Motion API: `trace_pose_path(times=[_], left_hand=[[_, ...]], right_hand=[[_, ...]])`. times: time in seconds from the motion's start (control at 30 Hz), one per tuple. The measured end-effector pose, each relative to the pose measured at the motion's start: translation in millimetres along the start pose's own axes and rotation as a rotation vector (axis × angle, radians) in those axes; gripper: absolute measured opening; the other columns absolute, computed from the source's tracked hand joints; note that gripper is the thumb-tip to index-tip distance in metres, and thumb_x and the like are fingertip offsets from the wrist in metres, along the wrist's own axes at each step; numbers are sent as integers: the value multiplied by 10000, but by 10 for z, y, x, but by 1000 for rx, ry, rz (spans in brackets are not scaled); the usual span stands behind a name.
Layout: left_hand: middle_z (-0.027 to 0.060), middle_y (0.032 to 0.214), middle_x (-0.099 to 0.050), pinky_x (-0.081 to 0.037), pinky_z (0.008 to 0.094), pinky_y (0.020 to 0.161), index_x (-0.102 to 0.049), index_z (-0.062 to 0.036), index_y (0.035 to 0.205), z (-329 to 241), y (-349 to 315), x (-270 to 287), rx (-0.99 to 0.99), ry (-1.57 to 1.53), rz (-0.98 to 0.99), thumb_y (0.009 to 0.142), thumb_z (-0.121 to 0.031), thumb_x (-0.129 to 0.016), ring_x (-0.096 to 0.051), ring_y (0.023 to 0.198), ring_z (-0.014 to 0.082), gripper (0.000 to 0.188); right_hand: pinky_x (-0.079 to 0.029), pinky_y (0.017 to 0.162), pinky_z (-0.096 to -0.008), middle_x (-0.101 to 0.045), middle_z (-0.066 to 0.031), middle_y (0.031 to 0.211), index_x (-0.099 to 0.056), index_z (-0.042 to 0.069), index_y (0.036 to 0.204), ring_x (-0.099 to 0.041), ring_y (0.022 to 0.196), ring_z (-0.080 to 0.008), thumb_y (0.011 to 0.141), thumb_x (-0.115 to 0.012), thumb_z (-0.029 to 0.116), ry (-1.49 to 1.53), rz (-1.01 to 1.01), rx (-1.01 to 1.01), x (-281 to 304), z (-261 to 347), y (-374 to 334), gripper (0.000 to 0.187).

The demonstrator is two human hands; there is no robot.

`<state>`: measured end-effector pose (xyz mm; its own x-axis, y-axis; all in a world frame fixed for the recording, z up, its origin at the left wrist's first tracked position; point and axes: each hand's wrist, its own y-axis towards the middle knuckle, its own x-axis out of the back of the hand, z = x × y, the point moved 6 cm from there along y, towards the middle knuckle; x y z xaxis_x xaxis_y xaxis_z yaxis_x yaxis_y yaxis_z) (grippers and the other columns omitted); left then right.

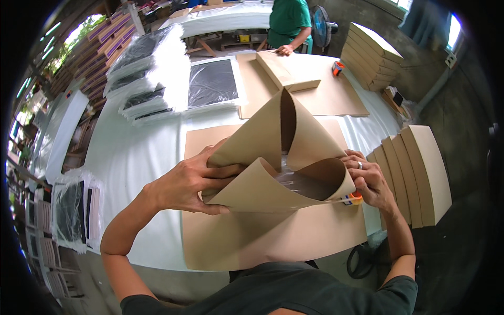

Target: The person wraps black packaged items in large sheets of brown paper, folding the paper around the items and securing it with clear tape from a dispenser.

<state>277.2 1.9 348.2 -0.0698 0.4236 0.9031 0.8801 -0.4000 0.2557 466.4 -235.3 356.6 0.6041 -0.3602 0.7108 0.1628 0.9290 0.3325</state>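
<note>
Between my hands is a sheet of brown kraft paper [262,128], its flaps curling up around a flat, plastic-covered item [299,182] that shows only in the gap between them. My left hand [191,178] grips the folded left end, fingers tucked under the upper flap and thumb along the lower edge. At the right end, my right hand [371,177], with a ring on one finger, is closed on the paper's edge. Just below its fingers, an orange-and-blue tape roll [355,198] is partly hidden. Another flat kraft sheet [273,241] lies underneath on the table.
Brown wrapped packages [428,176] stand stacked at right, with more [370,55] behind. Plastic-wrapped dark panels [212,83] sit at far left. Across the table, a person in green [290,23] touches a brown package [289,71] near an orange tape roll [337,68].
</note>
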Motion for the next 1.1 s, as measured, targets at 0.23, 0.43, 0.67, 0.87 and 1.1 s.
trace_pose_path(times=[0.23,0.43,0.67,0.87,1.1], left_hand=[[-10,1322,-570,-423,444,1054,-685,-49,1103,-100,-27,-51,27,49,25,753,-228,-772,-198,1413,413,403],[-25,1328,-566,-459,435,1018,-700,-61,1075,-170,-30,-56,46,33,42,756,-221,-769,-181,1415,415,364],[-30,1304,-583,-453,438,1021,-709,-60,1061,-178,-64,-97,93,-6,77,738,-216,-776,-211,1407,419,364],[-23,1254,-611,-451,449,1020,-719,-57,1042,-184,-7,-43,41,-41,32,710,-183,-780,-357,1340,423,361],[4,1259,-607,-418,470,1049,-709,-33,1058,-151,-29,-26,45,-83,59,679,-154,-783,-355,1336,434,405]], right_hand=[[-524,840,-340,-650,-135,926,-570,-26,1010,-661,923,-209,749,-765,32,378,-61,-297,300,-158,241,330],[-519,759,-282,-665,-128,956,-530,-4,1080,-671,867,-171,672,-767,-75,440,152,-544,427,-134,448,477],[-494,653,-240,-692,-63,740,-655,-15,944,-649,671,-95,593,-809,-28,143,331,-607,276,-307,425,384],[-491,605,-229,-690,-73,689,-642,-37,949,-652,634,-83,599,-801,-35,-33,387,-525,256,-119,660,384],[-460,551,-246,-679,-54,658,-653,-12,944,-592,567,-77,681,-698,22,-266,229,-174,398,677,1537,269]])
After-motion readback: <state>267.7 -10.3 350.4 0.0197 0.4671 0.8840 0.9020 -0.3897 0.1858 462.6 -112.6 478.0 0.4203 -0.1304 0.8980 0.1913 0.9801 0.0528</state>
